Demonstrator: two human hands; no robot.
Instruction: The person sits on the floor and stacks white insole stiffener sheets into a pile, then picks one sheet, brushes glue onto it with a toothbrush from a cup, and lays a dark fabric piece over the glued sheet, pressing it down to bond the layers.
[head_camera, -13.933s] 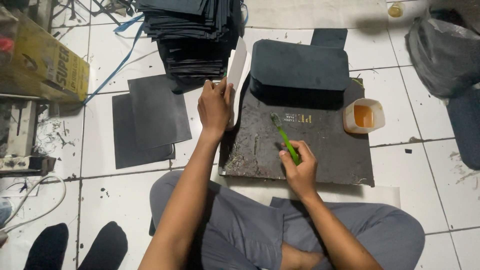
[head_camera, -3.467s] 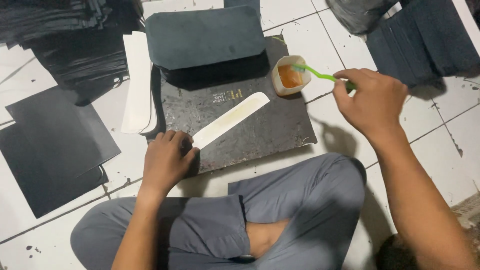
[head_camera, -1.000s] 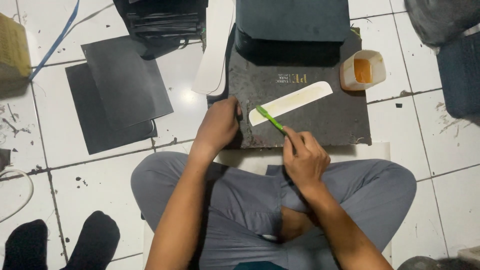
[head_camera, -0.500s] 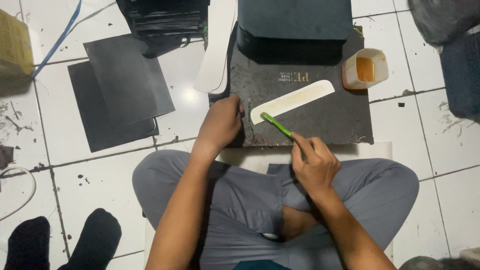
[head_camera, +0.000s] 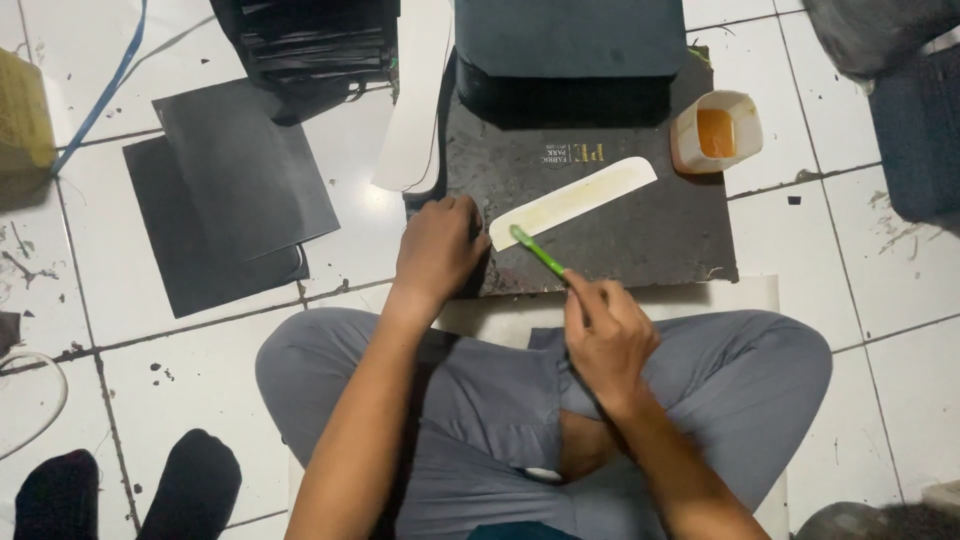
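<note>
While the left hand (head_camera: 437, 247) lies flat and open at the 9 o'clock end of the cream strip (head_camera: 573, 202), its fingers pressed on the dark board (head_camera: 640, 235) just beside the strip's near tip, the strip runs with its long axis from about 8 o'clock up to 2 o'clock. At 5 o'clock from that tip, the right hand (head_camera: 607, 335) is closed around a green brush (head_camera: 538, 252), whose head touches the strip's lower left end, so both hands work the same end. Farther right, at 2 o'clock past the strip's far end, stands an open cup of orange liquid (head_camera: 716, 131) on the tiled floor (head_camera: 860, 300).
</note>
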